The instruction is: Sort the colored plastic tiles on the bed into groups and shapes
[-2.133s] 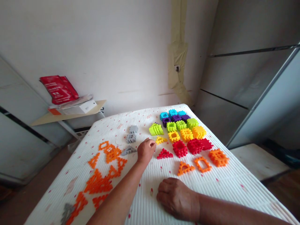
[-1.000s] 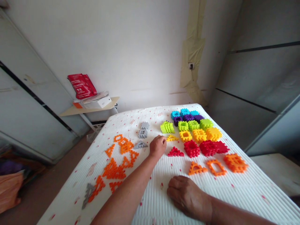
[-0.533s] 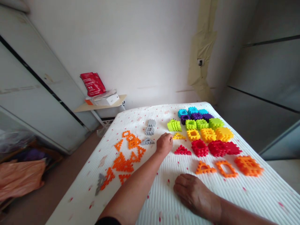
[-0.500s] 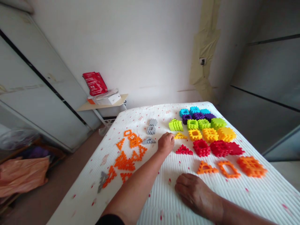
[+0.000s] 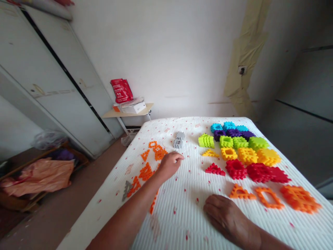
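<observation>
My left hand reaches across the white ribbed mattress, fingers curled together, over a scatter of flat orange pieces. Whatever its fingers pinch is hidden. Just beyond it lie two grey blocks. The yellow triangle and red triangle lie to its right, apart from it. My right hand rests palm down on the mattress, holding nothing, near an orange triangle and an orange frame. Rows of cyan, purple, green, yellow and red blocks sit at the far right.
A lime stack stands left of the rows. A grey piece lies near the mattress's left edge. A small shelf with a red bag stands by the wall. A wardrobe and orange cloth are on the left.
My left hand has drawn back from the yellow triangle and moved left to the orange and grey pieces. My head has turned left. The right hand has stayed put.
</observation>
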`<state>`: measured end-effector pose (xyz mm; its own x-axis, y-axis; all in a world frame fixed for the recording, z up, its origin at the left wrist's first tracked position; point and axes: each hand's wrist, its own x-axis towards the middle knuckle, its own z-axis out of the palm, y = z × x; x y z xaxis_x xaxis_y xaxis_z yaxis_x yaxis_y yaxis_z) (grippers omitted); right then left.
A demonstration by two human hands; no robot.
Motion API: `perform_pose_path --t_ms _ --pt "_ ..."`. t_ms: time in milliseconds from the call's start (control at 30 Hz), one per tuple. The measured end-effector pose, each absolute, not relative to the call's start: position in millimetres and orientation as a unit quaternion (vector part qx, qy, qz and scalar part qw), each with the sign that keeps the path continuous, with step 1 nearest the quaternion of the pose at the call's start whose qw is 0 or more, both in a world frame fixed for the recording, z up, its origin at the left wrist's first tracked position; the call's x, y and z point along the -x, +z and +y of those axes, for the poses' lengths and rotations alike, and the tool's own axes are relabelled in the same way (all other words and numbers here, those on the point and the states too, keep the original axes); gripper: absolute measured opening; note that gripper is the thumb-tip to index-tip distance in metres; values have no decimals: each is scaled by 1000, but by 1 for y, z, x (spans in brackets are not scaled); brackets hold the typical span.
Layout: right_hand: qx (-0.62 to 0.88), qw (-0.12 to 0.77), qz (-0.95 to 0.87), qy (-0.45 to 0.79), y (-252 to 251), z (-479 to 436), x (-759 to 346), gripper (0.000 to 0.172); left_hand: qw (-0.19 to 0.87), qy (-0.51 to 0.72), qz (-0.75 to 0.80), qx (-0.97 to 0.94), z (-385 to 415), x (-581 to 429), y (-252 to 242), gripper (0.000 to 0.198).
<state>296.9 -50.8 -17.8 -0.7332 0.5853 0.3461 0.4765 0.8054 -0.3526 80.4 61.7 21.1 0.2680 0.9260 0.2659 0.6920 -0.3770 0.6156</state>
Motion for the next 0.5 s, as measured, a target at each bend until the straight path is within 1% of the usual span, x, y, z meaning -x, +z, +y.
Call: perform_pose_path --t_ms 100,233,367,500 --pt "285 216 -927 113 -18 -51 -296 25 167 298 611 -714 45 -12 34 24" --pt "294 208 -926 109 -15 -51 -295 27 126 244 712 -647 34 58 37 23" --pt "299 206 -926 102 -14 -53 -294 27 87 166 739 -648 41 72 29 27" --pt "299 207 -927 91 -16 -54 -294 26 57 133 726 -673 58 57 22 38"
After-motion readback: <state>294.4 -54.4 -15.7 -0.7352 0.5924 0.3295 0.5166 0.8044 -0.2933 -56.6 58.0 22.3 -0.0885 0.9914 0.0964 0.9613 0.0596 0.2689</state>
